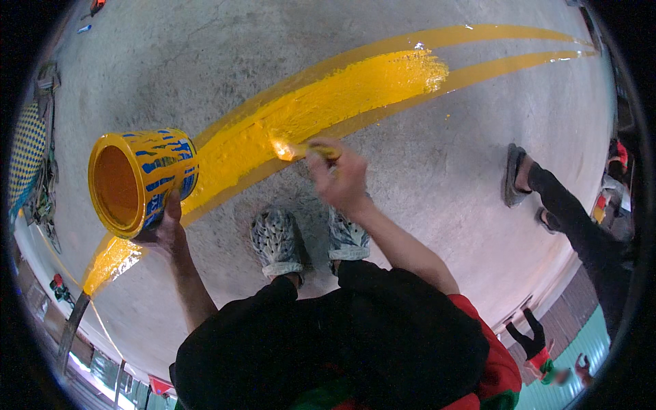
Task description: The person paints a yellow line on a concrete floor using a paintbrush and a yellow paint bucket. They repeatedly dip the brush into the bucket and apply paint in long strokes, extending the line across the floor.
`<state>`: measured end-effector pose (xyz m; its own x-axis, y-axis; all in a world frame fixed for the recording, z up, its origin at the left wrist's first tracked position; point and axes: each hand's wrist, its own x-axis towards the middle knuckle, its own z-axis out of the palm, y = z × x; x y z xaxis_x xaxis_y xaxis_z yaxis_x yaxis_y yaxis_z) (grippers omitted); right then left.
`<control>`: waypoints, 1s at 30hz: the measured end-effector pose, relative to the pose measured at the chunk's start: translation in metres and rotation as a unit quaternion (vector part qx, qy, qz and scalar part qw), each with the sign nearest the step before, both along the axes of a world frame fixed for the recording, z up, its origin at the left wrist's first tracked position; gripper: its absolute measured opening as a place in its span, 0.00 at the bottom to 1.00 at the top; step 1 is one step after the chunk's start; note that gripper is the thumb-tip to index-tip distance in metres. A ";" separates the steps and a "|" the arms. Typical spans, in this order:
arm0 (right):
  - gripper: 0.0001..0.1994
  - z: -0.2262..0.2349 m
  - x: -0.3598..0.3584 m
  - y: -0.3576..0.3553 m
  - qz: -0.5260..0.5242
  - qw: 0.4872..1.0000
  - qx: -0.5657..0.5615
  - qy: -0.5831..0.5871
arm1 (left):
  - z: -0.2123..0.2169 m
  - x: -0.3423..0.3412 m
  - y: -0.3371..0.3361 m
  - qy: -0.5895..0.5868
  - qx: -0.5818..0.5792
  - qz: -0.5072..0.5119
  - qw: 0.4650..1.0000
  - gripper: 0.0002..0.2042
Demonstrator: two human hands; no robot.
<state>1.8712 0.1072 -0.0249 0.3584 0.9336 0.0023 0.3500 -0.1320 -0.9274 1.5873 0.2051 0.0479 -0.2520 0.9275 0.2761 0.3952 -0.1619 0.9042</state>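
Observation:
My left hand [164,229] grips a paint can [167,160] from below and the side. The can is tilted with its mouth to the left, and yellow drips run over its blue label. In my right hand [342,176] is a paintbrush [290,149], fingers closed round its handle. Its bristles, loaded with yellow paint, are at the wet yellow stripe [335,102] on the floor. Darker yellow tape-like bands [383,55] run along both sides of the stripe. The brush is slightly blurred.
Grey concrete floor [437,198] lies around the stripe. My patterned clogs [275,239] stand just short of the stripe's near edge. At the right, another person's leg [570,205] in black trousers and dark shoes is close by. A checkered cloth [27,150] hangs at the far left.

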 end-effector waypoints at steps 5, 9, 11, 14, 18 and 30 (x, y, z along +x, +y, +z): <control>0.09 -0.018 0.141 0.008 -0.226 0.970 -0.083 0.031 | 0.001 -0.010 0.002 -0.006 -0.006 -0.011 1.000 0.35; 0.09 -0.029 0.266 0.021 -0.259 0.901 0.032 -0.346 | 0.001 -0.019 0.000 -0.011 0.007 -0.017 1.000 0.35; 0.10 -0.033 0.280 0.028 -0.235 0.875 -0.045 -0.421 | -0.003 -0.020 0.003 0.006 0.030 -0.034 0.999 0.34; 0.14 -0.033 0.210 0.034 -0.081 0.853 -0.126 -0.499 | -0.006 -0.021 0.004 -0.022 0.026 -0.006 0.999 0.33; 0.13 -0.017 0.018 0.030 0.149 0.925 0.061 -0.345 | -0.010 -0.022 0.001 0.006 0.004 0.008 1.000 0.32; 0.11 -0.023 0.238 0.027 -0.270 0.955 -0.075 -0.095 | -0.017 -0.039 0.013 -0.011 -0.036 -0.024 0.999 0.34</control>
